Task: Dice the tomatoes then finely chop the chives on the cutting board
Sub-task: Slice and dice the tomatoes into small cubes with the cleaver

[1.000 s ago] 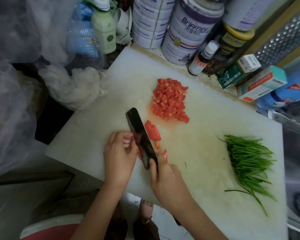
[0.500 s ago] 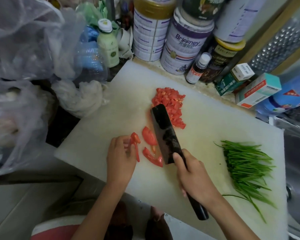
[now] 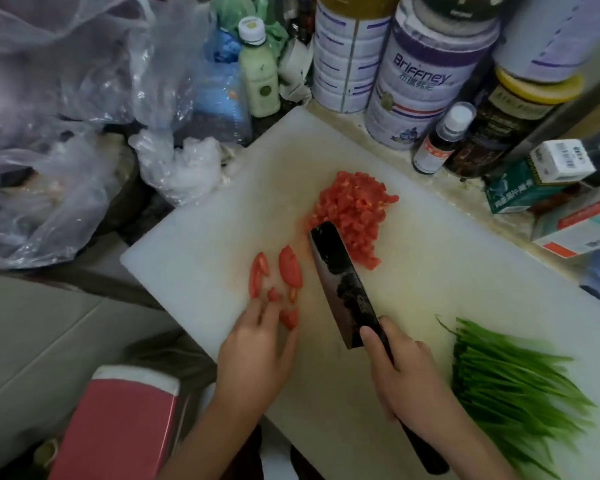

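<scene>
On the white cutting board (image 3: 430,265) a heap of diced tomato (image 3: 355,211) lies near the far middle. Several loose tomato slices (image 3: 290,266) lie to its near left. My left hand (image 3: 257,344) rests flat on the board with straight fingers, its fingertips touching the nearest slices. My right hand (image 3: 404,374) grips the handle of a dark cleaver (image 3: 342,284), whose blade lies between the slices and the diced heap. A bunch of green chives (image 3: 513,386) lies uncut on the board's near right.
Tins (image 3: 426,74), jars, a small bottle (image 3: 442,143) and cardboard boxes (image 3: 541,174) crowd the board's far edge. Plastic bags (image 3: 59,133) and a green bottle (image 3: 258,71) are at the left. A red-and-white container (image 3: 118,424) stands below the board's near left edge.
My left hand set down the tomato piece it was pinching and now lies flat by the slices. The cleaver stayed beside the diced heap; the slices are spread a little more.
</scene>
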Demonstrator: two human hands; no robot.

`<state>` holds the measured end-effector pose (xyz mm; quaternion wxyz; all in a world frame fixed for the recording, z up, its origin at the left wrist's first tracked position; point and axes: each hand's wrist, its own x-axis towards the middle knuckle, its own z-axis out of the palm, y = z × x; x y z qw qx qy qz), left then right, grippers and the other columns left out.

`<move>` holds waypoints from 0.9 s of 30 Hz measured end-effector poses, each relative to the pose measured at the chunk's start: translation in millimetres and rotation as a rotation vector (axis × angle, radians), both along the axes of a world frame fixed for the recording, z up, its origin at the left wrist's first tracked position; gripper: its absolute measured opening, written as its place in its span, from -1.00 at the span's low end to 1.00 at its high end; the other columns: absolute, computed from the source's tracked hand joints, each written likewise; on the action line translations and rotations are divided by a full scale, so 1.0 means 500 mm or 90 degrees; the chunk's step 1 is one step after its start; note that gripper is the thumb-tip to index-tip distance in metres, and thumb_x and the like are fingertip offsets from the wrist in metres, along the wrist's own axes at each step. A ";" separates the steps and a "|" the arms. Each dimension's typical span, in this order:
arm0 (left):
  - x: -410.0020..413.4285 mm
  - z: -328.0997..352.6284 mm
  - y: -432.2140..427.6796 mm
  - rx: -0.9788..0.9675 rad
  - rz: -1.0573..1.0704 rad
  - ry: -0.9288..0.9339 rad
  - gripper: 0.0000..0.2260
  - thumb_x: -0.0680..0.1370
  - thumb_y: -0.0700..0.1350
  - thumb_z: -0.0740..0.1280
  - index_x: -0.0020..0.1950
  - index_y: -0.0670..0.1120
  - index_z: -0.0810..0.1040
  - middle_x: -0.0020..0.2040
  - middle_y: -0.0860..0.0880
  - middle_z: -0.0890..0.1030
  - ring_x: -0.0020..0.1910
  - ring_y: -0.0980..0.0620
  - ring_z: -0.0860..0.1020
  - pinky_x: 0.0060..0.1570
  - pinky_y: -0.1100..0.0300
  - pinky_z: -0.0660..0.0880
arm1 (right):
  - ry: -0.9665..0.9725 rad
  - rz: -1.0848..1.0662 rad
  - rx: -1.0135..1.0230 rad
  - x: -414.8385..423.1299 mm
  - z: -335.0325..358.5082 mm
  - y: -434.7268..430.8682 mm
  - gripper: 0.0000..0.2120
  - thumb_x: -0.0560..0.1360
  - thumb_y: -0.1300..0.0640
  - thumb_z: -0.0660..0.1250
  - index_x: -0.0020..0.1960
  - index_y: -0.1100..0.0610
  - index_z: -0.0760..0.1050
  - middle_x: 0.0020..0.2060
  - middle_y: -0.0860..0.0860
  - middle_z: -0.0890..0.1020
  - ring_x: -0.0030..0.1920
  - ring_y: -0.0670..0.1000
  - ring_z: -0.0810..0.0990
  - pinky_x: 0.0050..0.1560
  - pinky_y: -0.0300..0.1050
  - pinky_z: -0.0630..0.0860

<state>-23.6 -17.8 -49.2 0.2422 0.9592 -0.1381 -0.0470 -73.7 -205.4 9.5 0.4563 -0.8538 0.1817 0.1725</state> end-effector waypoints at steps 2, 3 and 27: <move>-0.003 0.000 -0.011 -0.007 0.031 -0.024 -0.79 0.46 -0.18 0.48 0.08 -0.15 0.62 -0.04 -0.06 0.59 -0.29 0.00 0.57 -0.35 0.24 0.46 | 0.004 0.026 0.018 0.002 -0.005 -0.008 -0.79 0.60 -0.04 0.10 -0.14 0.01 0.38 -0.55 -0.01 0.43 -0.60 -0.07 0.37 -0.53 -0.08 0.39; -0.004 -0.001 -0.016 -0.006 0.042 -0.038 -0.79 0.45 -0.24 0.48 0.06 -0.17 0.62 -0.06 -0.08 0.59 -0.32 -0.01 0.56 -0.37 0.25 0.46 | 0.005 0.034 0.030 0.004 -0.008 -0.010 -0.81 0.60 -0.03 0.11 -0.14 -0.01 0.38 -0.56 -0.02 0.43 -0.61 -0.08 0.37 -0.55 -0.11 0.38; 0.068 -0.011 -0.076 0.045 0.286 -0.077 -0.38 0.53 0.28 0.29 0.38 -0.16 0.43 0.28 -0.17 0.46 0.20 -0.14 0.44 0.00 -0.04 0.52 | -0.002 0.129 -0.007 0.047 -0.073 -0.024 -0.85 0.60 -0.11 0.02 0.01 -0.08 0.30 -0.42 0.01 0.50 -0.47 -0.06 0.44 -0.44 -0.19 0.31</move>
